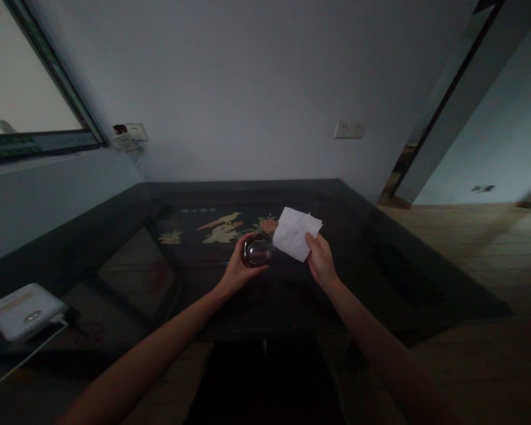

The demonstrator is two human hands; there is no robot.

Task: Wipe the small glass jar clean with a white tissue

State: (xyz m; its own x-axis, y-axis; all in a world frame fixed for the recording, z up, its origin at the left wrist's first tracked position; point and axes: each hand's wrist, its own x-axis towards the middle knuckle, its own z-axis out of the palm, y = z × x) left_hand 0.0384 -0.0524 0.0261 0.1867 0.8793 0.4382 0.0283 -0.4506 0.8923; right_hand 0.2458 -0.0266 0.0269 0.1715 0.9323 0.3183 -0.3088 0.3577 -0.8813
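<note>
The left grip point(238, 268) curls round the near and left sides of a glass point(257, 251), thumb in front, opened only to its width. The right grip point(322, 257) is pinched closed on the near right edge of a sheet of paper point(294, 232), thumb on top. The paper lies just right of the glass and tilts, its left corner at the rim; whether they touch, I cannot tell. It is nearly square, with no clear long axis. The glass's mouth faces the camera, and the left grip is nearer to it. Both are over the dark desk point(358, 242), where the paper hides part of a flower design point(268, 225). Farther left is a white box point(24, 310) with a cable point(26, 360) cut off by the frame. The right fingers behind the paper are hidden, and dim light obscures whether the glass rests on the desk.
</note>
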